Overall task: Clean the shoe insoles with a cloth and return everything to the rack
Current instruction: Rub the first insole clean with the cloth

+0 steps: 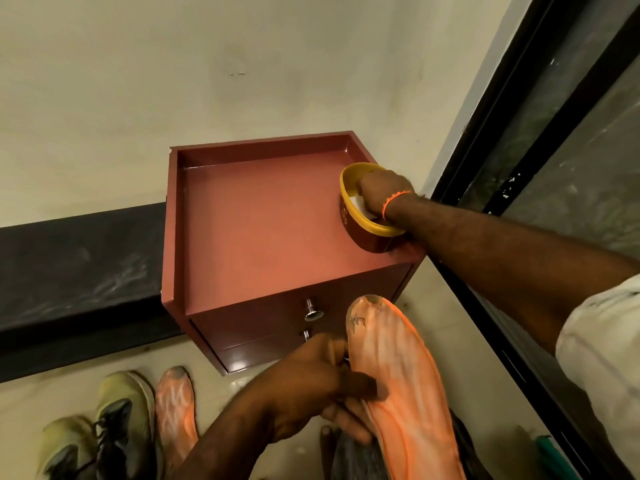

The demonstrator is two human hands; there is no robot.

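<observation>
My left hand (311, 382) grips a dirty orange insole (398, 375) by its edge, holding it upright in front of the cabinet. My right hand (381, 192) reaches into a yellow-rimmed bowl (360, 233) at the right edge of the red cabinet top (259, 230). A white cloth (358, 203) shows just under the fingers, which are curled down on it. A second orange insole (175, 400) lies on the floor beside a pair of olive shoes (104, 427).
The red cabinet has a raised rim, and knobs (313, 311) on its front. A black ledge (79, 271) runs along the wall at left. A dark-framed glass door (554, 168) stands at right. Something dark (349, 455) lies on the floor by my left hand.
</observation>
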